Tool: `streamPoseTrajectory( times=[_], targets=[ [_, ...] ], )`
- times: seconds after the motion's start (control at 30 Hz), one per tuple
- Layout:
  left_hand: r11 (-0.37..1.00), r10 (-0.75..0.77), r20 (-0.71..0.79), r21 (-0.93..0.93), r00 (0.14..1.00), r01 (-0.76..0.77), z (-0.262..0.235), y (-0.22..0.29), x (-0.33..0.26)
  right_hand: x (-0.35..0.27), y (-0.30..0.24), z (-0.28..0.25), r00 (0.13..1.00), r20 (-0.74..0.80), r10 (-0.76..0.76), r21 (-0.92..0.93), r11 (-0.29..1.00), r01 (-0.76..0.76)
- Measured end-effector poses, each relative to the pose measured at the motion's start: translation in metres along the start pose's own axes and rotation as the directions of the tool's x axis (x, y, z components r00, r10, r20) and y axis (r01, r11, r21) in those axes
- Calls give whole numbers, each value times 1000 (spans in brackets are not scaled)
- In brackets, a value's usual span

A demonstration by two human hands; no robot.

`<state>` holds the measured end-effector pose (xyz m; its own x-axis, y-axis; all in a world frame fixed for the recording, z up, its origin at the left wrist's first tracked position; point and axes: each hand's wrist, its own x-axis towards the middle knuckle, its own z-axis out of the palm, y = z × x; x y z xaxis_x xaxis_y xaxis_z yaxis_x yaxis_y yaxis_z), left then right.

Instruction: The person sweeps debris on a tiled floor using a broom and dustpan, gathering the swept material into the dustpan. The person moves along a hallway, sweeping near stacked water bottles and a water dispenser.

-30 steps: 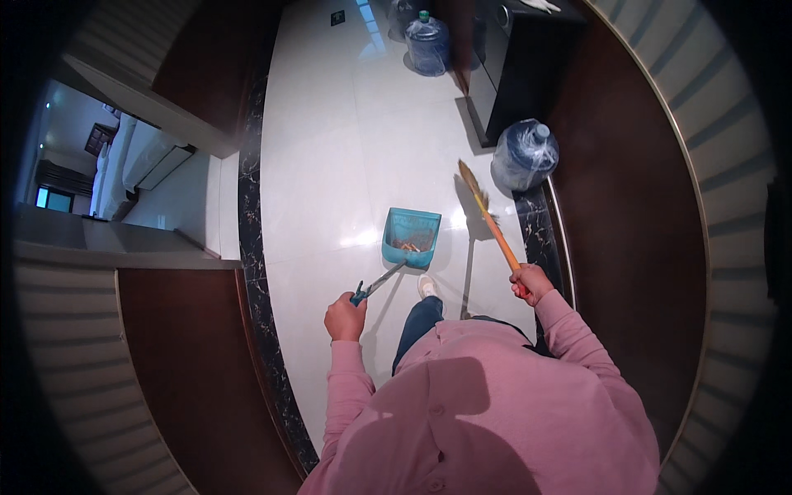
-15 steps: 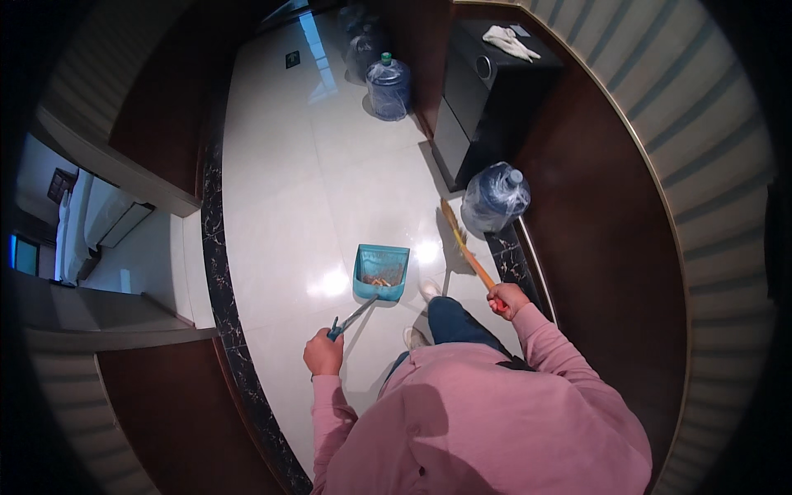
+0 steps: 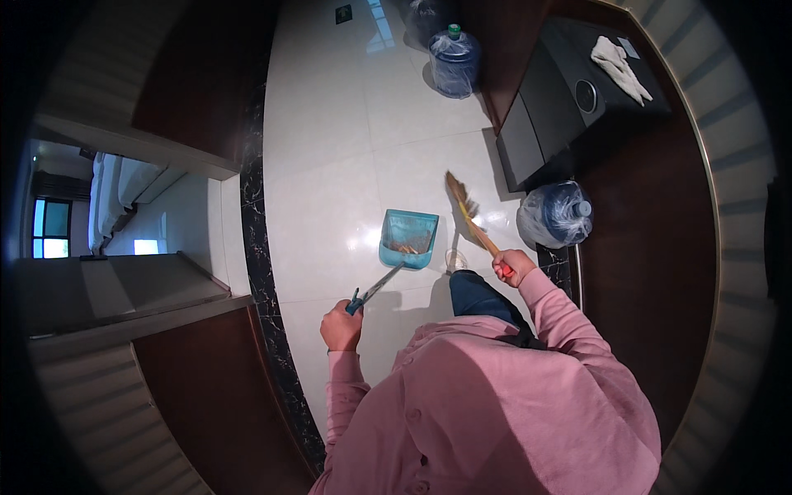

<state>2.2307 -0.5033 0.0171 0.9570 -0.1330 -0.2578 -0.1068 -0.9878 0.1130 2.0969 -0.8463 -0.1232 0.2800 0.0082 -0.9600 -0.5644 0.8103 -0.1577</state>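
My left hand (image 3: 341, 326) is closed round the handle end of a long-handled teal dustpan (image 3: 410, 237). Some brownish debris (image 3: 408, 247) lies inside the pan, whose wide mouth faces away from me. In my right hand (image 3: 513, 267) is the orange handle of a broom (image 3: 468, 210), fingers wrapped round it. The broom's brown bristles point forward, to the right of the dustpan and apart from it. Whether the bristles or the pan touch the floor I cannot tell.
Right of the broom stands a plastic-wrapped blue water jug (image 3: 557, 214), beside a dark water dispenser (image 3: 569, 99) with a white cloth (image 3: 619, 69) on top. Another wrapped jug (image 3: 454, 64) stands farther ahead on the pale tiled floor (image 3: 330, 140). A doorway to a bedroom opens at left.
The dispenser and jugs have shifted right in view as my head turned. The broom has swung away from the near jug toward the dustpan's side. Both hands keep their hold.
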Motion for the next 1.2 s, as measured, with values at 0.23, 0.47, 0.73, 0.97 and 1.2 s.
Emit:
streamPoseTrajectory(
  times=[0.23, 0.47, 0.73, 0.97, 1.2],
  targets=[
    [1000, 22, -14, 11, 1000, -22, -24, 52, 101, -16, -99, 24, 986, 100, -131, 11, 991, 131],
    [989, 150, -111, 4, 982, -150, -43, 64, 169, -11, -162, 71, 978, 53, -203, 110, 974, 196],
    [956, 288, -143, -16, 947, -293, -67, 60, 280, 0, -221, 125, 977, -86, -194, 268, 940, 210],
    [934, 355, -173, 24, 918, -357, -74, 66, 359, 15, -258, 159, 960, -165, -224, 212, 943, 257],
    [972, 233, -75, 27, 969, -232, -95, 97, 419, 75, -348, 176, 989, -121, -86, 277, 954, 117]
  ],
)
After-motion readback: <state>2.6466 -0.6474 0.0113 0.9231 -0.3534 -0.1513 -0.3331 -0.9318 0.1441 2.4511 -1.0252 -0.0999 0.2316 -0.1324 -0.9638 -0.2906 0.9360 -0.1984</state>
